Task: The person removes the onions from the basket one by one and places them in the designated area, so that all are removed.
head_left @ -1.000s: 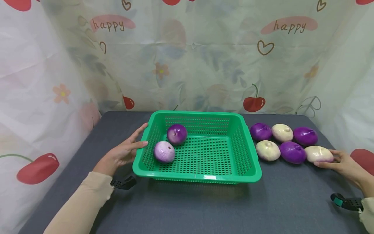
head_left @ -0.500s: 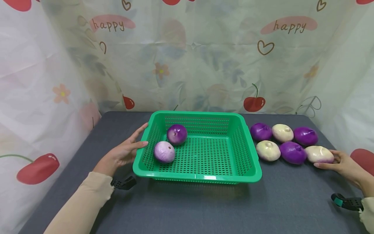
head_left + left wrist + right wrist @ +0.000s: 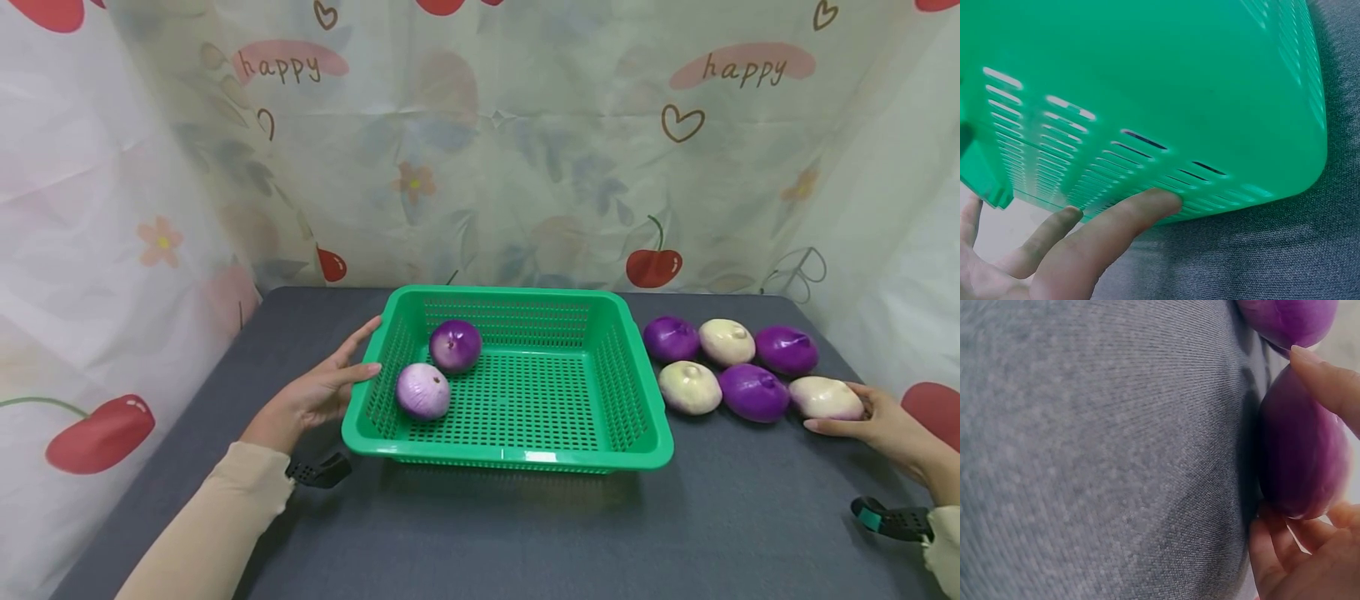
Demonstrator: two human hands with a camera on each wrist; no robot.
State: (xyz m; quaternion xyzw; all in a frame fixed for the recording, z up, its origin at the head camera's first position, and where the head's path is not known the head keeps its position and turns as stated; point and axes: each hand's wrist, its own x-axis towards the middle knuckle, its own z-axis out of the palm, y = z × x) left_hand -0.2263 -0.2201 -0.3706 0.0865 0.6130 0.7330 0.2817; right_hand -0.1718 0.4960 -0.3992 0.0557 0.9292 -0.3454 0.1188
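A green slotted plastic basket (image 3: 510,456) stands mid-table. Inside, at its left, lie a dark purple turnip (image 3: 455,346) and a paler lilac one. My left hand (image 3: 318,392) lies against the basket's left side with fingers extended; in the left wrist view its fingers (image 3: 1129,219) touch the slotted outer wall. At the far right, my right hand (image 3: 885,429) grips a turnip (image 3: 825,397), white on top and purple below, thumb on the near side and fingers behind. The right wrist view shows this turnip's purple underside (image 3: 1300,450) low over the grey cloth.
Several other turnips stand in two rows right of the basket, among them a purple turnip (image 3: 753,393) nearest my right hand and a white turnip (image 3: 689,387) beside the basket. Dark grey cloth (image 3: 480,533) covers the table. A printed curtain (image 3: 517,192) hangs behind and at both sides.
The turnip in my right hand has shifted slightly right, away from the purple one beside it, and its white face has tilted. My left hand and the basket hold still.
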